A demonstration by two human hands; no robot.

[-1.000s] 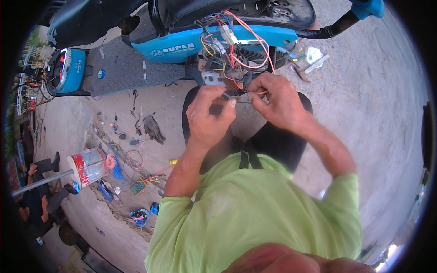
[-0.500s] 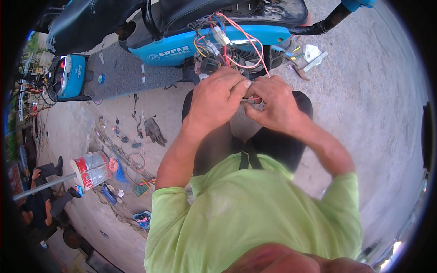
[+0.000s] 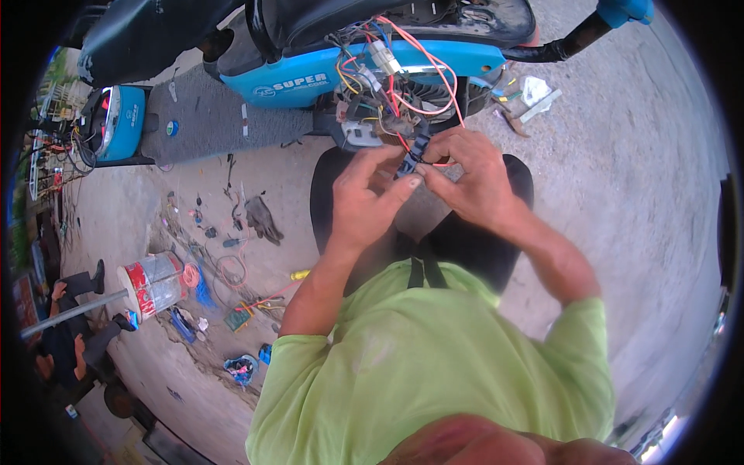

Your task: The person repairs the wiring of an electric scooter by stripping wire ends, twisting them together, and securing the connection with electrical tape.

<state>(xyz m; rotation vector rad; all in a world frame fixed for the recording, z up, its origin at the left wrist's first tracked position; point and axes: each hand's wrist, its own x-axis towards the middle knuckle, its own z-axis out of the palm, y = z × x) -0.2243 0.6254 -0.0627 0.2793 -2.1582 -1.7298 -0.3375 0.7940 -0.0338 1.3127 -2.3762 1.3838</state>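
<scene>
My left hand (image 3: 367,195) is closed in a loose pinch, thumb and fingers at the lower end of a dark bluish-black piece (image 3: 411,159) joined to red wire. Whether that piece is a connector or wrapped tape I cannot tell. My right hand (image 3: 471,177) pinches the same piece from the other side, its fingertips partly hidden. A pink wire (image 3: 459,101) loops down from the scooter into my right hand, and a short end shows beside the thumb. Beyond my hands, a bundle of coloured wires with a white connector (image 3: 383,57) hangs from the blue scooter (image 3: 310,77).
On the ground to the left lie a dark glove (image 3: 263,220), loose wires and small parts. A red and silver drum (image 3: 155,285) stands farther left, near a seated person (image 3: 74,333). White scraps (image 3: 536,93) and a hammer-like tool (image 3: 514,122) lie to the right of the scooter.
My left hand has turned and opened out, with its fingers drawn back from the right hand. The dark piece between them now shows, as does a yellow object on the ground by my left forearm.
</scene>
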